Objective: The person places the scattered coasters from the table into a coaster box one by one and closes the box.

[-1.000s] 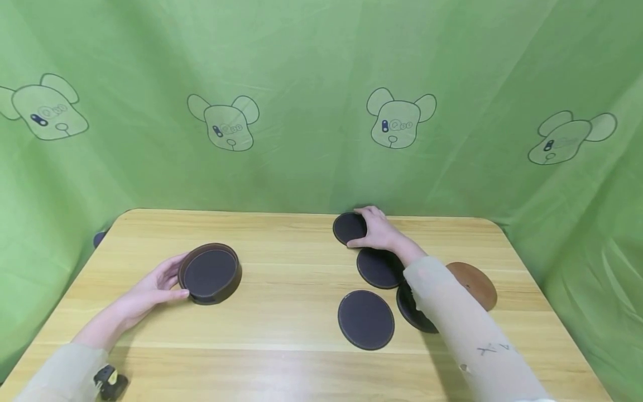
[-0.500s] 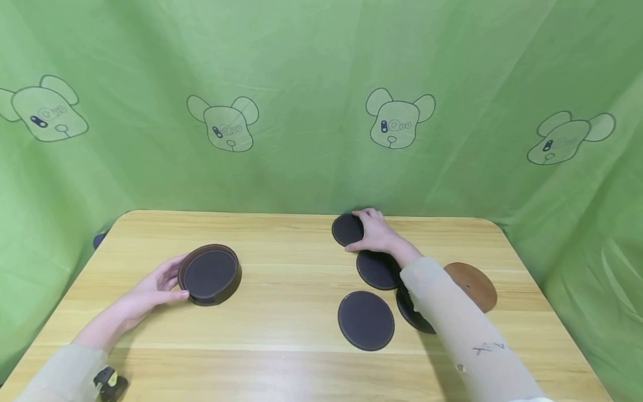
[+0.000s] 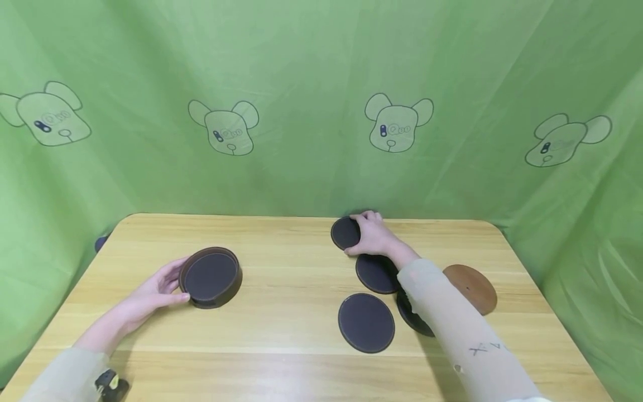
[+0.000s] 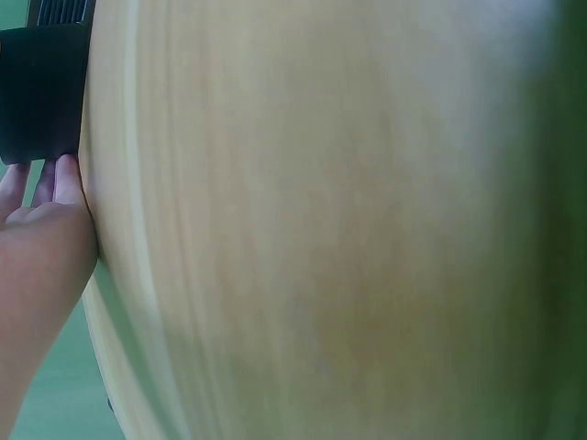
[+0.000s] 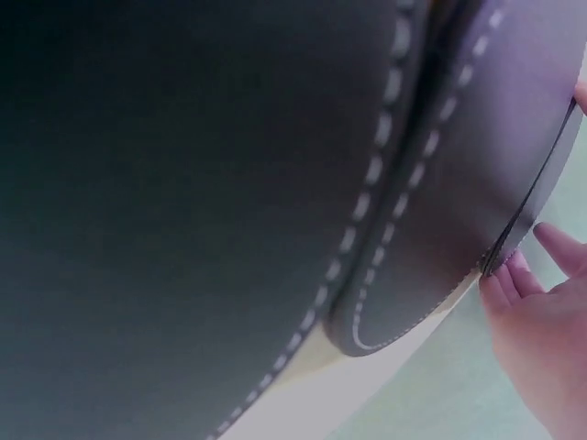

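Note:
My left hand (image 3: 156, 293) grips the left side of a round, dark brown coaster holder (image 3: 228, 291), thumb at the near side and fingers round the back. A dark round coaster (image 3: 210, 274) lies inside it. At the far edge of the table, my right hand (image 3: 374, 234) pinches a dark coaster (image 3: 344, 233) by its right side, thumb near and fingers far. Just below that hand lies a second dark coaster (image 3: 374, 274), partly covered by the wrist. In the right wrist view, white stitching runs round the coasters, and fingers (image 5: 500, 289) touch the rim of the farthest one.
Another dark coaster (image 3: 366, 322) lies nearer on the wooden table (image 3: 271, 368). Under the right forearm, one more dark coaster (image 3: 409, 314) is partly hidden. A brown disc (image 3: 472, 287) rests right of that sleeve. A green curtain (image 3: 311, 67) stands behind the table.
My right hand and the coaster it pinches have shifted slightly left. My left hand keeps its grip on the coaster holder in place. The head view has tilted up slightly.

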Available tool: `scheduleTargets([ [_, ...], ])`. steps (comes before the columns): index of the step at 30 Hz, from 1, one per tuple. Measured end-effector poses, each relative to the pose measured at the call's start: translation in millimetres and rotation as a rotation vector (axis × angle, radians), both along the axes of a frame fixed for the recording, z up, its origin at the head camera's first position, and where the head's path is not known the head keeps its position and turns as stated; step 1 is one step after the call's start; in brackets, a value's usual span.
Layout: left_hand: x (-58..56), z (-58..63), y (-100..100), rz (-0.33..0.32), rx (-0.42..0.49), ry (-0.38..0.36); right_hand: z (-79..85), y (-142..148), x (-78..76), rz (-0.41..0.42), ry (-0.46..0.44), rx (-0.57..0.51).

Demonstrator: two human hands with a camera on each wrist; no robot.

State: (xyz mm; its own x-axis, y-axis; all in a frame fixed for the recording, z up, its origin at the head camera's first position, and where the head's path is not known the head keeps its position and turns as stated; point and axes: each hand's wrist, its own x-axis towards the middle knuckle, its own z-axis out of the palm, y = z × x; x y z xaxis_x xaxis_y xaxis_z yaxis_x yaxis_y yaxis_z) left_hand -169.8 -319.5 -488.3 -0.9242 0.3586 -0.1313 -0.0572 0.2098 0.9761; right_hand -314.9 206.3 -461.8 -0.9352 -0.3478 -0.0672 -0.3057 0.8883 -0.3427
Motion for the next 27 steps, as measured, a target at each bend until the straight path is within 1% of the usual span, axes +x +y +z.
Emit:
scheduleTargets([
  [10,0.3,1.4,1.3,0.007,-0.011,-0.01,0.9,-6.9,-1.0,0.035,0.048,0.037],
  [15,0.5,1.4,2.1,0.008,-0.014,-0.012,3.4,-13.0,-0.6,0.045,0.065,0.016],
  [27,0.9,1.4,2.0,0.001,0.018,0.011,13.8,-38.4,1.3,0.07,0.054,0.0],
])
